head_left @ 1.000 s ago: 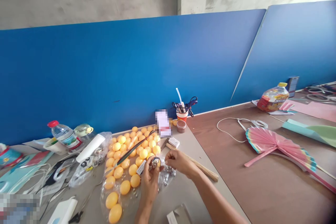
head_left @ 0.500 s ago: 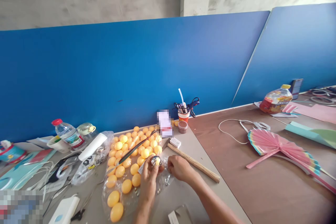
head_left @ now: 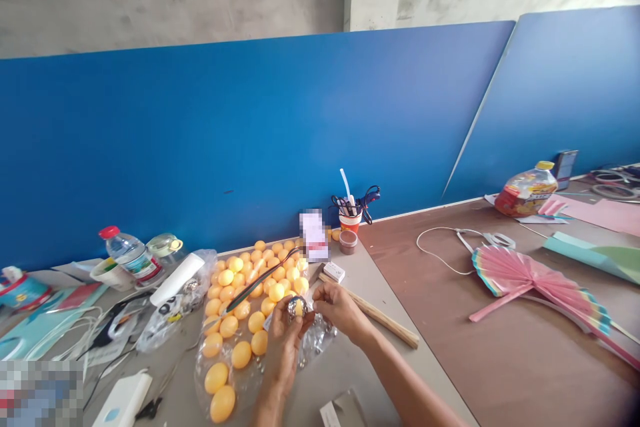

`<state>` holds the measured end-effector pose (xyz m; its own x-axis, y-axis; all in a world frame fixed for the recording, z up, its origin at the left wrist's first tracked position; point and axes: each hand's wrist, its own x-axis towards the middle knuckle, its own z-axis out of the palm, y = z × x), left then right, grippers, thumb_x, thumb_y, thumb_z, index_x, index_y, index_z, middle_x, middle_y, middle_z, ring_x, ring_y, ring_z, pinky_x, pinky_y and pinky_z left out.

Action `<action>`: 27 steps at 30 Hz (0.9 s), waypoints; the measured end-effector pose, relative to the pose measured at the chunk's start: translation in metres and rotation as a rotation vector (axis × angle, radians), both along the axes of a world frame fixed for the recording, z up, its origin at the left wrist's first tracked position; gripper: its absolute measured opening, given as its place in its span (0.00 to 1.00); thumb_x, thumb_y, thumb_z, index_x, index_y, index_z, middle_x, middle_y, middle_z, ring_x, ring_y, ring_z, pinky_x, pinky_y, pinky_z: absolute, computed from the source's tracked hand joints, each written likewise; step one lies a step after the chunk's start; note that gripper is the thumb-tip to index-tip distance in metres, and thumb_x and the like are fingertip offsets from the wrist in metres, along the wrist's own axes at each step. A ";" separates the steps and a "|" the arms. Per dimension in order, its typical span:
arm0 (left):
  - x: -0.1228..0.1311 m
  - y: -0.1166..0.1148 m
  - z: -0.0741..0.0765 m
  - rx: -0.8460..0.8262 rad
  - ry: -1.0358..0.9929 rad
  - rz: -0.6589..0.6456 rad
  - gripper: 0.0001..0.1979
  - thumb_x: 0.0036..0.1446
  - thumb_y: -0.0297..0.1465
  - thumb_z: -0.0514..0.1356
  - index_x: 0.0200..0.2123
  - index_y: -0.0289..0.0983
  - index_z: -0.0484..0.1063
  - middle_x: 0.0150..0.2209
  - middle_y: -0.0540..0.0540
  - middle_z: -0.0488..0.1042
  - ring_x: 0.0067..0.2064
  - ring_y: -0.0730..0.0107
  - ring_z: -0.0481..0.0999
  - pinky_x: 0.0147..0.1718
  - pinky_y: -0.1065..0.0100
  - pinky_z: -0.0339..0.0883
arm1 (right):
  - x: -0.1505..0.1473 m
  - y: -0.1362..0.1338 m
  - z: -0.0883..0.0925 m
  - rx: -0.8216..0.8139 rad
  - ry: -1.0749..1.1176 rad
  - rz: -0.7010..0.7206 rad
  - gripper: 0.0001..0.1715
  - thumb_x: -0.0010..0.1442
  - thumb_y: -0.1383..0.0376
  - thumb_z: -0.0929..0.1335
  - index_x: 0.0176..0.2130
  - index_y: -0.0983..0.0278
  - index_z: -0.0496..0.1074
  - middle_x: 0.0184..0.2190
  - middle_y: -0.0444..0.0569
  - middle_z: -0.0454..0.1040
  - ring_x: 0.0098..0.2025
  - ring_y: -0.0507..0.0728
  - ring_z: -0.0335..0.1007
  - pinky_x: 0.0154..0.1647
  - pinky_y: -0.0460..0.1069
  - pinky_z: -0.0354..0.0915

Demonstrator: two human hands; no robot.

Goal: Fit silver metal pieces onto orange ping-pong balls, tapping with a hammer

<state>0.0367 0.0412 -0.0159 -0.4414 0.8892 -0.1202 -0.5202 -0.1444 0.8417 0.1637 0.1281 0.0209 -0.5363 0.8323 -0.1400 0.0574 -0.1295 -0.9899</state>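
Note:
In my left hand (head_left: 283,350) is a small ball (head_left: 299,307), pinched between thumb and fingers. Shiny silver pieces cover much of it, and a pale yellow patch shows on the near side. My right hand (head_left: 341,312) is at the ball's right side with thumb and forefinger pressed together; anything between them is too small to make out. Beneath both hands lies a clear plastic bag (head_left: 316,341) with small shiny bits. Left of my hands, many orange balls (head_left: 241,355) lie in clear plastic, with dark tweezers (head_left: 254,288) resting across them.
A wooden-handled tool (head_left: 387,321) and a small white box (head_left: 334,272) lie beyond my right hand. Behind stand a paper cup (head_left: 350,221) of tools and a brownish jar (head_left: 348,242). Bottles and cables crowd the left; a pink paper fan (head_left: 530,273) lies right.
My right hand has moved left, up against the ball. My left hand has stayed nearly in place, with the ball turned slightly.

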 end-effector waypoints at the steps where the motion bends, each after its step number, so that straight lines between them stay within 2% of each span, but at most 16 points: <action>1: 0.001 0.000 0.001 -0.004 0.013 -0.003 0.25 0.44 0.37 0.75 0.45 0.41 0.73 0.46 0.45 0.76 0.42 0.60 0.81 0.47 0.56 0.74 | 0.000 -0.001 0.000 -0.034 0.050 0.027 0.03 0.48 0.70 0.67 0.26 0.62 0.66 0.16 0.38 0.61 0.18 0.48 0.53 0.22 0.46 0.48; 3: 0.004 -0.001 0.004 -0.010 0.038 -0.002 0.24 0.44 0.38 0.74 0.45 0.41 0.73 0.45 0.45 0.77 0.41 0.62 0.81 0.46 0.58 0.74 | 0.000 -0.001 0.000 -0.086 0.149 0.085 0.04 0.49 0.66 0.68 0.27 0.63 0.67 0.17 0.38 0.62 0.18 0.47 0.51 0.22 0.46 0.47; 5: 0.006 -0.001 0.007 -0.002 0.047 0.000 0.24 0.45 0.39 0.74 0.44 0.40 0.73 0.44 0.45 0.77 0.40 0.63 0.80 0.45 0.58 0.74 | 0.001 -0.002 -0.001 -0.113 0.224 0.116 0.09 0.50 0.61 0.70 0.27 0.63 0.67 0.19 0.40 0.64 0.18 0.47 0.51 0.22 0.46 0.46; 8: 0.007 -0.002 0.012 -0.004 0.036 -0.009 0.24 0.44 0.39 0.74 0.44 0.40 0.73 0.43 0.45 0.76 0.40 0.63 0.80 0.45 0.58 0.74 | 0.001 -0.001 -0.004 -0.081 0.241 0.083 0.13 0.51 0.57 0.71 0.27 0.63 0.67 0.20 0.41 0.65 0.20 0.48 0.55 0.24 0.47 0.51; 11: 0.007 -0.002 0.014 -0.026 0.016 -0.005 0.26 0.43 0.39 0.75 0.45 0.41 0.73 0.43 0.46 0.76 0.38 0.64 0.80 0.45 0.58 0.73 | 0.000 -0.001 -0.005 -0.003 0.187 0.011 0.12 0.51 0.59 0.70 0.26 0.64 0.67 0.23 0.42 0.67 0.22 0.48 0.59 0.27 0.47 0.56; 14: 0.005 -0.002 0.013 -0.023 -0.004 -0.015 0.25 0.43 0.39 0.74 0.45 0.40 0.73 0.42 0.46 0.76 0.37 0.64 0.80 0.44 0.57 0.74 | 0.000 -0.001 -0.005 0.034 0.119 0.003 0.08 0.50 0.63 0.68 0.25 0.63 0.65 0.27 0.44 0.70 0.19 0.47 0.60 0.25 0.47 0.56; 19: 0.001 -0.001 0.008 -0.018 -0.037 -0.030 0.26 0.44 0.37 0.74 0.47 0.40 0.73 0.41 0.46 0.77 0.36 0.64 0.80 0.42 0.59 0.75 | -0.003 -0.003 -0.007 0.014 0.066 0.013 0.03 0.50 0.68 0.66 0.27 0.61 0.65 0.14 0.37 0.61 0.17 0.49 0.55 0.22 0.46 0.50; 24: 0.001 0.000 0.001 0.004 -0.037 -0.030 0.22 0.48 0.37 0.73 0.45 0.40 0.74 0.41 0.46 0.78 0.37 0.65 0.80 0.40 0.63 0.76 | -0.006 -0.006 -0.008 0.044 0.028 0.055 0.05 0.49 0.68 0.66 0.25 0.62 0.63 0.17 0.37 0.62 0.20 0.49 0.54 0.24 0.46 0.52; 27: 0.001 0.000 -0.002 -0.019 0.018 -0.017 0.22 0.46 0.37 0.73 0.45 0.41 0.74 0.42 0.46 0.78 0.40 0.63 0.80 0.41 0.63 0.75 | -0.006 -0.007 -0.008 0.151 -0.073 0.008 0.06 0.48 0.69 0.67 0.24 0.62 0.63 0.19 0.39 0.63 0.23 0.49 0.56 0.26 0.46 0.53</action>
<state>0.0380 0.0412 -0.0176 -0.4287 0.8941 -0.1296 -0.5071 -0.1195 0.8535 0.1573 0.1213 0.0129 -0.5360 0.8426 -0.0523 0.1303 0.0213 -0.9913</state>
